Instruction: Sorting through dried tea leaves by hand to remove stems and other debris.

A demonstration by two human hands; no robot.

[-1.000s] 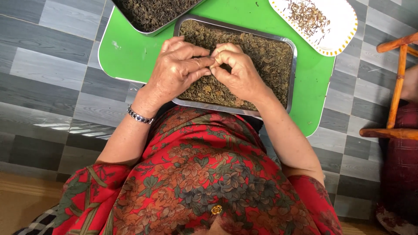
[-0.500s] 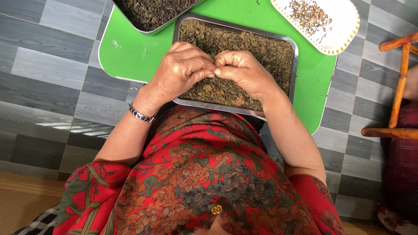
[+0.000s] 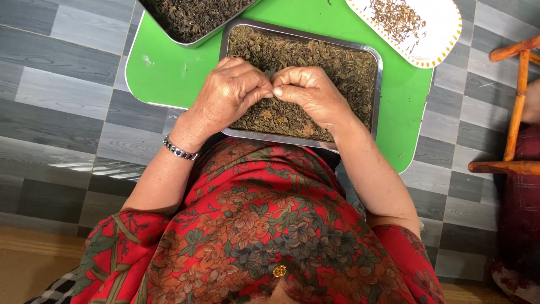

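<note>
Over the near metal tray (image 3: 368, 65), at the centre of the view, the left hand (image 3: 228, 95) and the right hand (image 3: 312, 93) are held side by side, fingertips meeting. The fingers of both hands are curled closed and pinched together on a small piece of the dried leaves (image 3: 337, 62); the piece itself is too small to be made out. The rectangular tray is filled wall to wall with these brownish-green leaves and is set on a green table (image 3: 163, 70). A beaded bracelet (image 3: 178, 150) is worn on the left wrist.

At 11 o'clock from the hands, a second metal tray (image 3: 194, 40) is cut off by the upper edge; darker dried leaves (image 3: 194, 14) are held in it, and its corner lies just beside the near tray. At 1 o'clock, a white plate (image 3: 441, 34) with a yellow-dotted rim carries a thin scatter of pale brown stalks (image 3: 396, 17). At 3 o'clock, part of a wooden chair (image 3: 514, 107) is seen on the grey tiled floor (image 3: 56, 62). A red flowered garment (image 3: 253, 225) fills the lower frame.
</note>
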